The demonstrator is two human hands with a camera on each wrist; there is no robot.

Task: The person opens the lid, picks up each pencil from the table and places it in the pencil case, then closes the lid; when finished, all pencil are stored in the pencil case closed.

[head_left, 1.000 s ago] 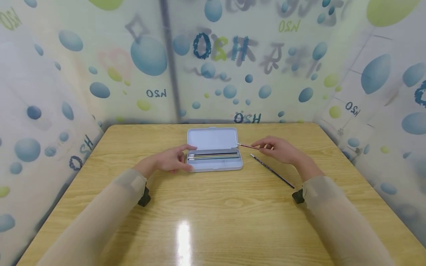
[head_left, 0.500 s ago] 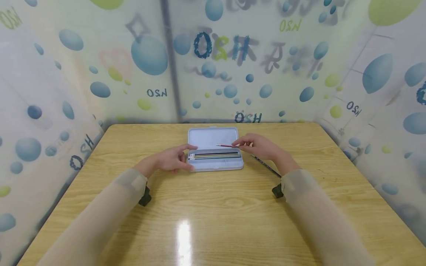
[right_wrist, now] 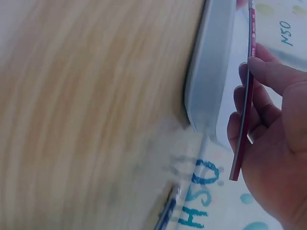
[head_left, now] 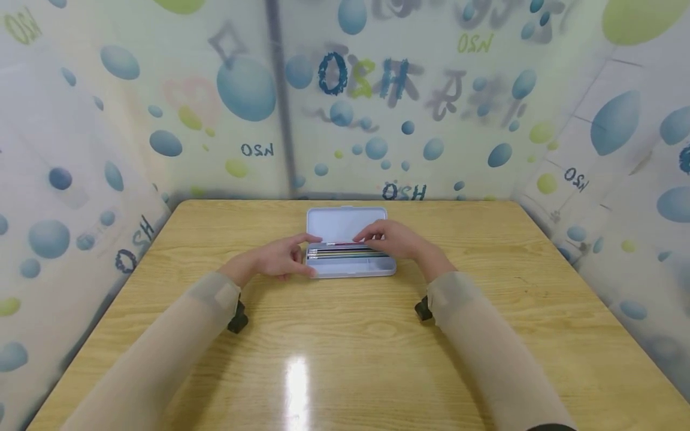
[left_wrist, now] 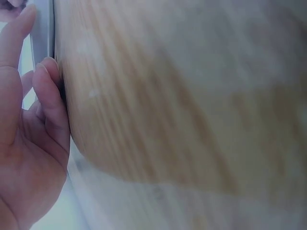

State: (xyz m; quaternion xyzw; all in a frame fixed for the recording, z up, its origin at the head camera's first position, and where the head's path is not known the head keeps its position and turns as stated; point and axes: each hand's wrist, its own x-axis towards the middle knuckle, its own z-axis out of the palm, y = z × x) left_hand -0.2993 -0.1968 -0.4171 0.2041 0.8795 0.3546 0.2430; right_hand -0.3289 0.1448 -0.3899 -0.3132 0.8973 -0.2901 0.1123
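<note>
A pale blue pencil case lies on the table with its lid folded back. Several pencils lie side by side in its long compartment. My left hand grips the case's left end, thumb at the front corner and index finger at the back. Over the back edge of the compartment, my right hand pinches a red pencil between thumb and fingers. That pencil runs roughly parallel to those inside; whether it touches the case is unclear. In the right wrist view a dark pencil lies on the table.
The wooden table extends around the case, with a bright reflection near its front. Printed curtains with blue and green spots stand behind and at both sides. The right forearm hides the dark pencil in the head view.
My right hand has moved left with the red pencil, from beside the case to above its compartment, lowering it. My left hand has stayed on the case's left end.
</note>
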